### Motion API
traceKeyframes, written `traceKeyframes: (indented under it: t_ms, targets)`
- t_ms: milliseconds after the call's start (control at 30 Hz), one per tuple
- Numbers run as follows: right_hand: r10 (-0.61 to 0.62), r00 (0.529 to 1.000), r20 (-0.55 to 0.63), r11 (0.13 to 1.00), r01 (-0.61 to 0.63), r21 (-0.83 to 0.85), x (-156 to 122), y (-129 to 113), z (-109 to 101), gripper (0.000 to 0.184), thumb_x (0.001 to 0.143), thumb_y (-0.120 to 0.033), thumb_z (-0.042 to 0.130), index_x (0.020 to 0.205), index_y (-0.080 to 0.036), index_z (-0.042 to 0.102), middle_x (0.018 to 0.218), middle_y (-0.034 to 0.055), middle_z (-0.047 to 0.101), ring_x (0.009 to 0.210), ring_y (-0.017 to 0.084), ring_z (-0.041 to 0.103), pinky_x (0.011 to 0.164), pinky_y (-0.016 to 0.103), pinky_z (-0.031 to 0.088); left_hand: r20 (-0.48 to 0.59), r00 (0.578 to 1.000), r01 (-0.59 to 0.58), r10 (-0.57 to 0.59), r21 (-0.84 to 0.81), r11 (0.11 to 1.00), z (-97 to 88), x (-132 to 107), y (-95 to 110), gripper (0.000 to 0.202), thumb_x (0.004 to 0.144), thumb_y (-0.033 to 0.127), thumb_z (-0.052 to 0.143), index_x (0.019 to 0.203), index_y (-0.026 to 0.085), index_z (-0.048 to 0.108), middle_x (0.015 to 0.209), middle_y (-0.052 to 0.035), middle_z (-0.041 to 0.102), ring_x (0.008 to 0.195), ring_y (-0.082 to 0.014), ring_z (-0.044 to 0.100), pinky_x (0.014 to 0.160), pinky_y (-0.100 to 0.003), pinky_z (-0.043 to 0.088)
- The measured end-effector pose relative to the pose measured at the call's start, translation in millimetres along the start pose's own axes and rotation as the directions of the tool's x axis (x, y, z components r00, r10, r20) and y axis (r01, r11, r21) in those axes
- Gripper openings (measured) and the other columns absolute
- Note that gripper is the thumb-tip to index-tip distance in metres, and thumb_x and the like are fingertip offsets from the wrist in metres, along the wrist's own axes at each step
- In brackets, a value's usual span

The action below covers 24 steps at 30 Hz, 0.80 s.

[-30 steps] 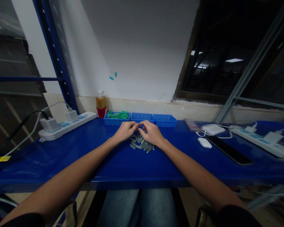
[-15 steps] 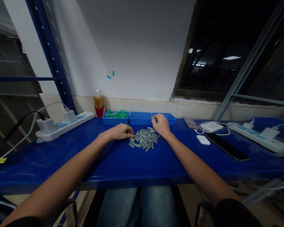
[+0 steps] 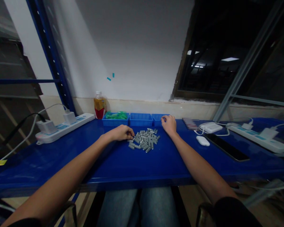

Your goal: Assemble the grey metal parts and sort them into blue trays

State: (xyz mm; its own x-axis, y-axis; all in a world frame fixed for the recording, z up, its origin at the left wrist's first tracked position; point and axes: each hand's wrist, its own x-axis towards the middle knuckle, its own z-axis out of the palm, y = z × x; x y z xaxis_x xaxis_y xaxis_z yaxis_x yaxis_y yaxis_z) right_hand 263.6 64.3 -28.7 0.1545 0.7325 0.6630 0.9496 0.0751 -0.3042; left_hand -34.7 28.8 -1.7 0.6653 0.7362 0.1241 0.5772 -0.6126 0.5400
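Note:
Small grey metal cylinders (image 3: 145,140) lie in a loose pile on the blue table (image 3: 132,167). At the pile's left edge is my left hand (image 3: 123,132), its fingers curled down by the nearest cylinders; whatever they grip is hidden. My right hand (image 3: 169,125) is in front of the right blue bin (image 3: 157,119), partly covering it. Its fingers are bent together at the tips, and anything between them is too small to make out. The middle blue bin (image 3: 141,123) stands beside it. Green plastic pieces fill the left blue bin (image 3: 115,122).
A drink bottle (image 3: 99,105) stands left of the bins. Power strips (image 3: 68,127) with plugged chargers lie at both sides. On the right are a phone (image 3: 227,147), a white earbud case (image 3: 203,141) and a white cabled block (image 3: 211,127). A wall rises behind.
My right hand has moved right, away from the middle bin and the pile, to the front of the right bin. My left hand stays nearly in place at the pile's left edge.

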Motion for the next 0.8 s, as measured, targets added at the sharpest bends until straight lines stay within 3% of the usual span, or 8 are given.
traceKeyframes:
  t_ms: [233, 467, 633, 800]
  targets:
    - [0.009, 1.0, 0.019, 1.0, -0.009, 0.002, 2.9, 2.2, -2.0, 0.024, 0.084, -0.029, 0.048, 0.095, -0.02, 0.067, 0.092, 0.0094, 0.059, 0.093, 0.023, 0.047, 0.079, 0.032, 0.035, -0.016, 1.0, -0.017, 0.019, 0.084, 0.996, 3.2, 0.4, 0.6, 0.012, 0.066, 0.022, 0.058, 0.069, 0.02, 0.069, 0.061, 0.0004, 0.066, 0.054, -0.012, 0.058, 0.051, -0.018, 0.037]
    - [0.017, 0.999, 0.03, 1.0, -0.017, 0.01, 0.7, -4.3, -5.2, 0.024, 0.084, -0.03, 0.048, 0.093, -0.019, 0.067, 0.093, 0.0105, 0.059, 0.094, 0.024, 0.047, 0.078, 0.033, 0.036, -0.019, 0.999, -0.034, 0.036, 0.08, 0.996, 3.1, 0.2, 3.8, 0.02, 0.069, 0.033, 0.062, 0.083, 0.021, 0.071, 0.067, -0.0005, 0.069, 0.054, -0.0124, 0.058, 0.052, -0.018, 0.038]
    - [-0.153, 0.987, 0.041, 0.984, 0.148, 0.103, -7.6, -30.4, -7.7, 0.024, 0.085, -0.03, 0.047, 0.086, -0.018, 0.067, 0.087, 0.0086, 0.061, 0.089, 0.022, 0.048, 0.08, 0.033, 0.037, -0.002, 0.999, -0.031, 0.032, 0.171, 0.985, 2.2, 0.5, 3.2, 0.02, 0.069, 0.017, 0.056, 0.082, 0.019, 0.071, 0.071, -0.0006, 0.069, 0.058, -0.0125, 0.059, 0.054, -0.018, 0.038]
    - [-0.394, 0.913, 0.102, 0.901, 0.363, 0.236, -30.2, -70.4, -11.9, 0.02, 0.086, -0.029, 0.049, 0.084, -0.019, 0.066, 0.081, 0.0056, 0.061, 0.086, 0.019, 0.049, 0.08, 0.031, 0.036, 0.002, 0.999, -0.038, 0.04, 0.326, 0.944, 0.9, -2.1, 7.4, 0.031, 0.072, 0.011, 0.046, 0.093, 0.018, 0.068, 0.074, -0.0004, 0.069, 0.06, -0.0113, 0.058, 0.056, -0.018, 0.038]
